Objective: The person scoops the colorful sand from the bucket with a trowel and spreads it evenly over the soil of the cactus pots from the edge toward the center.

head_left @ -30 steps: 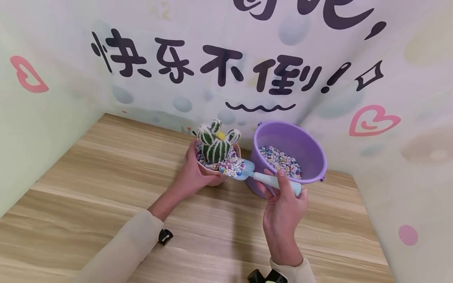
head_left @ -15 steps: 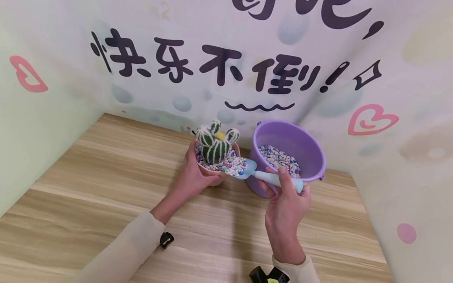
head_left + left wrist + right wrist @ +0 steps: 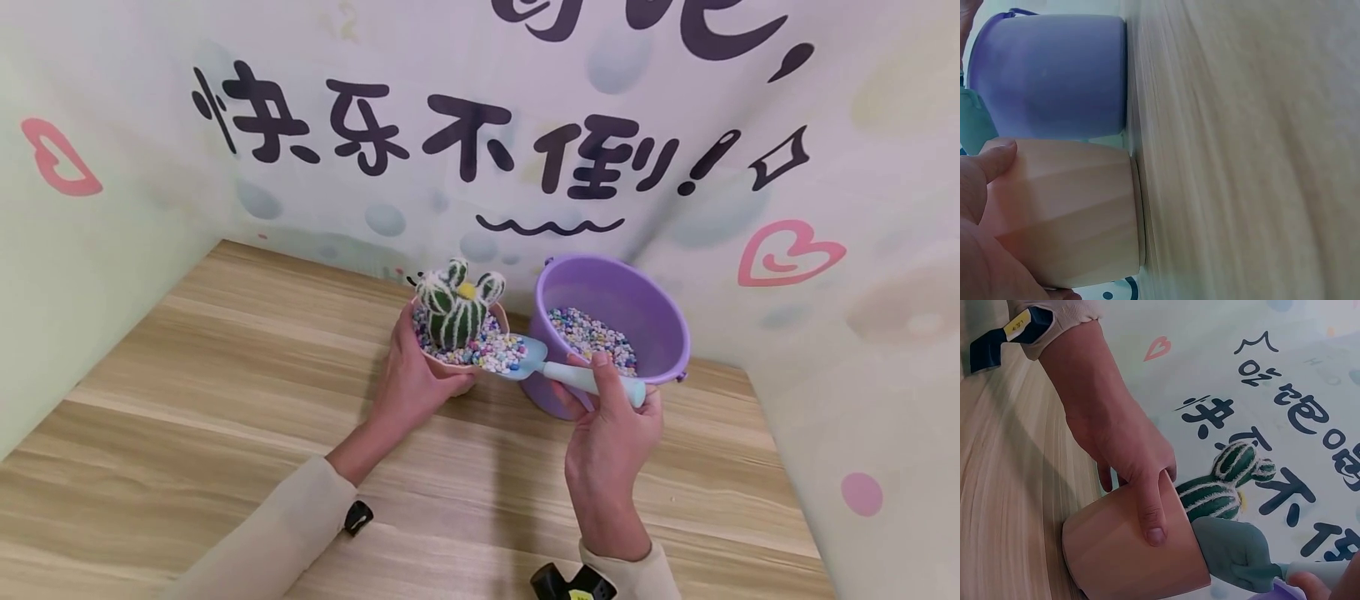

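My left hand (image 3: 416, 379) grips a pinkish plant pot (image 3: 1072, 206) by its side, the thumb near the rim. In the pot a green-and-white striped cactus (image 3: 457, 323) with a yellow flower stands among multicoloured pebbles. My right hand (image 3: 611, 446) holds a small trowel (image 3: 566, 375) by its pale blue handle, the thumb lying along the top. Its blade (image 3: 1235, 550) meets the pot's rim, and small pebbles (image 3: 504, 353) lie on it toward the pot. Pebbles hide the blade's tip in the head view. In the right wrist view, only part of the right hand's fingers shows.
A purple bucket (image 3: 663, 325) stands right of the pot, with more coloured pebbles (image 3: 588, 337) inside. Both containers are on a wood-grain table (image 3: 247, 375). A white printed backdrop (image 3: 420, 50) rises close behind them and along both sides.
My right hand has shifted slightly right and the trowel's handle has gone with it. The blade stays at the pot's rim. My left forearm has moved a little right, its grip on the pot kept.
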A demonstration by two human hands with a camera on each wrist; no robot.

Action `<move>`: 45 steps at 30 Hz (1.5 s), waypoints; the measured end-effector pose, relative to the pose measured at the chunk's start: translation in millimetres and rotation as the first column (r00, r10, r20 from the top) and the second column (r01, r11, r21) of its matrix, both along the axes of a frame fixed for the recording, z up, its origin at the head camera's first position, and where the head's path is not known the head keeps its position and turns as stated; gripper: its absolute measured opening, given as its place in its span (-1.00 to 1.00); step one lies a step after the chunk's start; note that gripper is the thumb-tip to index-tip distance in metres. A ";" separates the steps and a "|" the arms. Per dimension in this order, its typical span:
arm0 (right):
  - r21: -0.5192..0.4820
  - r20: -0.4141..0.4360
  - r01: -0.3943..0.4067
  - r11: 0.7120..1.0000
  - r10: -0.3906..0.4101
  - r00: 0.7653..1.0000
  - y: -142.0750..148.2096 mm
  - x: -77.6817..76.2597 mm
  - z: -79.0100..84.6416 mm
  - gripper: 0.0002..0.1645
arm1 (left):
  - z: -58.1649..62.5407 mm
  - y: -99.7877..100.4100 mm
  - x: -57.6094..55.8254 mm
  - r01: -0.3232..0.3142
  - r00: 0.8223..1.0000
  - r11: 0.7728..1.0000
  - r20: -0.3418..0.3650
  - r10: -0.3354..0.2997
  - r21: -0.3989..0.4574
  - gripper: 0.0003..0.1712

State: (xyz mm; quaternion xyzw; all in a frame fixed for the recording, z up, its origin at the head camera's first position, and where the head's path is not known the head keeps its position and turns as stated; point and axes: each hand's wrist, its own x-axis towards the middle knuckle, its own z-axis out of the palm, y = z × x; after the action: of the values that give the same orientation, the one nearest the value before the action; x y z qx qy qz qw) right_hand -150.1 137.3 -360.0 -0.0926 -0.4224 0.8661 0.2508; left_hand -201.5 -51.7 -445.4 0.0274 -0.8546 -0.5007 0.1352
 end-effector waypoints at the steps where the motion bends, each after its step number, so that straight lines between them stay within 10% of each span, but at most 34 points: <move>1: 0.001 0.001 0.000 1.000 0.000 1.000 0.0 0.0 0.1 -0.52 | -0.3 0.2 0.0 -0.002 1.000 1.000 0.000 0.002 0.000 0.49; 12: 0.009 0.016 -0.002 1.000 0.002 1.000 -0.2 0.6 1.5 -0.56 | -5.4 3.4 0.4 -0.036 0.997 0.999 -0.072 0.033 -0.031 0.47; 25: 0.030 0.026 -0.008 1.000 0.007 1.000 1.8 0.8 3.0 -0.50 | -6.1 -13.8 -7.9 0.080 0.997 0.996 -0.014 -0.080 0.039 0.55; 45: 0.066 0.063 0.003 0.998 -0.008 0.998 1.9 -0.1 6.3 -0.49 | -7.5 3.1 -2.6 -0.033 0.994 0.997 -0.102 0.025 -0.075 0.55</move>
State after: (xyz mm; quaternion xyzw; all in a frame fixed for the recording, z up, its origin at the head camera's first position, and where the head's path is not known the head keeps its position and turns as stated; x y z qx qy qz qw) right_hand -150.2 139.2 -353.7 -0.1130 -0.4583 0.8476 0.2426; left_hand -204.1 -48.6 -452.9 0.0092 -0.8646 -0.4665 0.1866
